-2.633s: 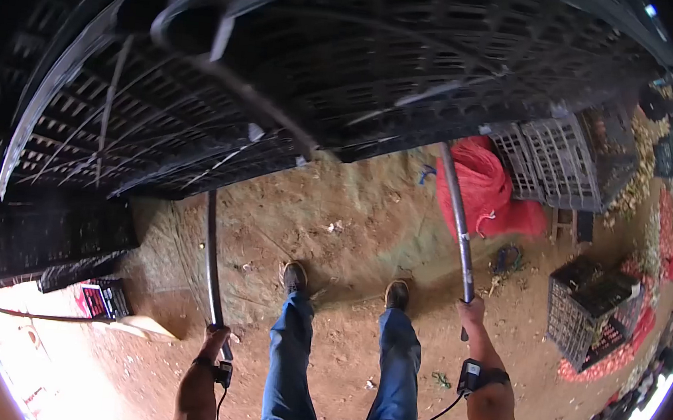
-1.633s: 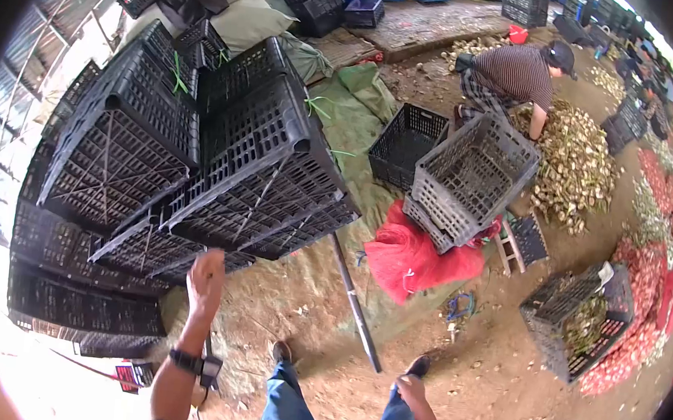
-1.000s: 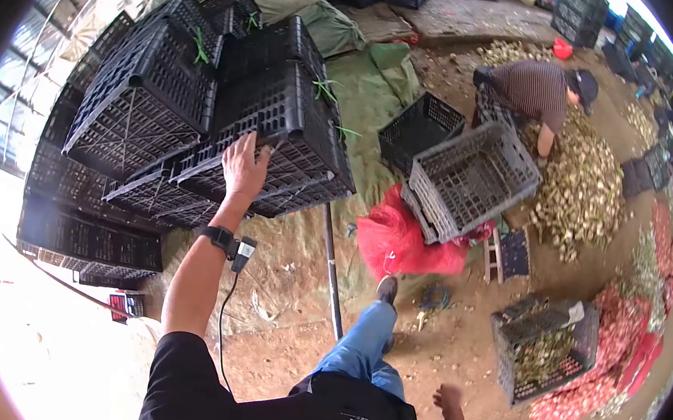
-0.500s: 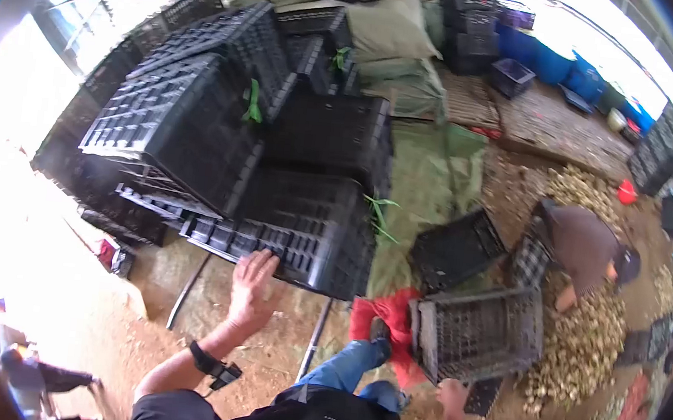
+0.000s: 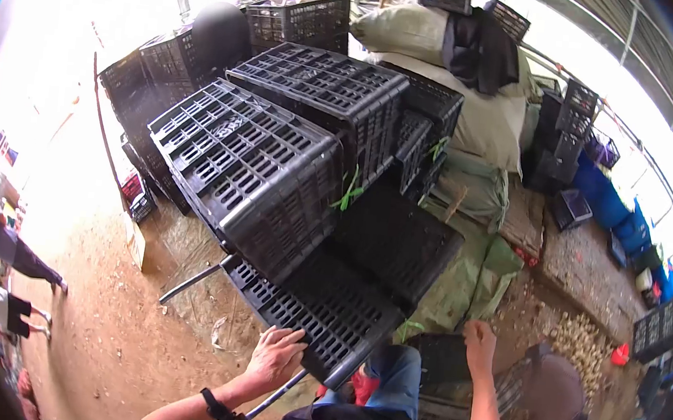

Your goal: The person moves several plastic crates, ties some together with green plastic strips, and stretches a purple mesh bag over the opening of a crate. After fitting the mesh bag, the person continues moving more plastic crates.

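R hand (image 5: 480,347) up vs prev frame, 4 o'clock; grip unclear. L hand (image 5: 274,358) open on black slotted plastic crate (image 5: 341,334), 7 o'clock; prob. steadying, needs even pressure.

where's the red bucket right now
In the head view, the red bucket is near the right edge, just left of the stacked black crates.

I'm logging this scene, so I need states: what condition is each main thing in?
Left hand: fingers spread, resting on the near crate's edge.
Right hand: raised, loosely curled; open or shut unclear.
Near crate: under the upper crates.
Upper crates: stacked, slatted faces up.
Pale sacks: bulging, piled.
Black cloth: draped over sacks.
Other person: bent over.
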`<action>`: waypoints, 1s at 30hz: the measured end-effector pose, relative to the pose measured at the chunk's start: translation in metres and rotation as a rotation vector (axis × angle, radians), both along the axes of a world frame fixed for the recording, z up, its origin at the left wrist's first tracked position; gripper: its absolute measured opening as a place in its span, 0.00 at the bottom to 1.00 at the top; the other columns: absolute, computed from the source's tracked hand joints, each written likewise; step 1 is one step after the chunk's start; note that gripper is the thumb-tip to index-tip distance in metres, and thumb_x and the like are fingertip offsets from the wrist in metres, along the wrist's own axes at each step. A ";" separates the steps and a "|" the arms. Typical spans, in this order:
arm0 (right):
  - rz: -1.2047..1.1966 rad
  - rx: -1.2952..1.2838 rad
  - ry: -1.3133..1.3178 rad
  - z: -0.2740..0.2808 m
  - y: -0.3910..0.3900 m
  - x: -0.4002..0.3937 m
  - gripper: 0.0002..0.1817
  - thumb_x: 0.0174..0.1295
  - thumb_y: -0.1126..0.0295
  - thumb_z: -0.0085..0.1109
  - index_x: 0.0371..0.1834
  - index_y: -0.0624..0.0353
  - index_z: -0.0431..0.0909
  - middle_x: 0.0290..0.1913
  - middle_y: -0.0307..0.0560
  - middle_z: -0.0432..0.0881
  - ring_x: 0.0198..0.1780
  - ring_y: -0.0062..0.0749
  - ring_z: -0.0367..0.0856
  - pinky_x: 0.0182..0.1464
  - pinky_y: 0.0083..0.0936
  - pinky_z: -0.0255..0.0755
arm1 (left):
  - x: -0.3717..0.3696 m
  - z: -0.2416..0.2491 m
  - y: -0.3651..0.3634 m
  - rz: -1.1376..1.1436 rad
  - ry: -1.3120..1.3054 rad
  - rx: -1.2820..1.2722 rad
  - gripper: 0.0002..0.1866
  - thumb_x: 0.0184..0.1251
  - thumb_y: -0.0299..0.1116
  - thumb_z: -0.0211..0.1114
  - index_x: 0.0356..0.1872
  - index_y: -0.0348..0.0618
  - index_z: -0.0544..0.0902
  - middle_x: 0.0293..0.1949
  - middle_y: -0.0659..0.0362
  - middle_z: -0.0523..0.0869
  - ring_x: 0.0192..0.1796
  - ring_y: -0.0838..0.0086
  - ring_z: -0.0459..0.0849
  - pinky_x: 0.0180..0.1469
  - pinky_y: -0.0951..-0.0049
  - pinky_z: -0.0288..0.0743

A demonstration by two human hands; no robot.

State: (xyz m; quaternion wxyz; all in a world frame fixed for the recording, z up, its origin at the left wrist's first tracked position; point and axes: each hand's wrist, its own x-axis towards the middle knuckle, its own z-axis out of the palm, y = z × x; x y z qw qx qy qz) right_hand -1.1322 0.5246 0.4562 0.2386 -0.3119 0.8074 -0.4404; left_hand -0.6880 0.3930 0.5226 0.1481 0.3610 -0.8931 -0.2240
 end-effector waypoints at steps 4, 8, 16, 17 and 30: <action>0.115 -0.193 0.218 0.065 -0.125 -0.033 0.16 0.69 0.65 0.56 0.51 0.67 0.78 0.43 0.54 0.84 0.47 0.38 0.82 0.51 0.29 0.73 | -0.006 0.004 -0.001 0.087 0.030 0.056 0.11 0.64 0.32 0.62 0.45 0.44 0.86 0.59 0.54 0.82 0.64 0.57 0.75 0.70 0.46 0.60; 0.301 -0.201 0.364 0.068 -0.216 -0.073 0.19 0.65 0.63 0.60 0.53 0.66 0.78 0.49 0.58 0.83 0.51 0.49 0.82 0.55 0.35 0.73 | -0.019 0.003 -0.003 0.208 0.053 0.111 0.09 0.60 0.30 0.64 0.41 0.45 0.87 0.55 0.57 0.85 0.61 0.57 0.77 0.69 0.46 0.62; 0.831 0.124 0.046 0.060 -0.292 -0.098 0.26 0.65 0.58 0.61 0.58 0.66 0.73 0.48 0.67 0.80 0.49 0.66 0.79 0.50 0.45 0.73 | -0.078 0.019 0.002 0.596 -0.030 0.156 0.09 0.67 0.26 0.61 0.43 0.37 0.87 0.54 0.49 0.85 0.66 0.52 0.75 0.70 0.52 0.64; 0.844 0.188 -0.080 0.060 -0.297 -0.101 0.25 0.65 0.59 0.60 0.58 0.67 0.72 0.47 0.67 0.80 0.48 0.67 0.78 0.49 0.45 0.73 | -0.088 0.025 0.000 0.652 -0.071 0.165 0.09 0.66 0.25 0.61 0.43 0.37 0.87 0.54 0.48 0.85 0.66 0.50 0.74 0.69 0.51 0.65; 1.048 0.178 -0.023 0.033 -0.313 -0.122 0.17 0.64 0.65 0.59 0.47 0.68 0.73 0.41 0.67 0.78 0.44 0.69 0.76 0.44 0.50 0.70 | -0.139 0.021 -0.003 1.005 -0.111 0.074 0.06 0.59 0.27 0.65 0.34 0.40 0.88 0.44 0.49 0.88 0.53 0.55 0.83 0.60 0.59 0.72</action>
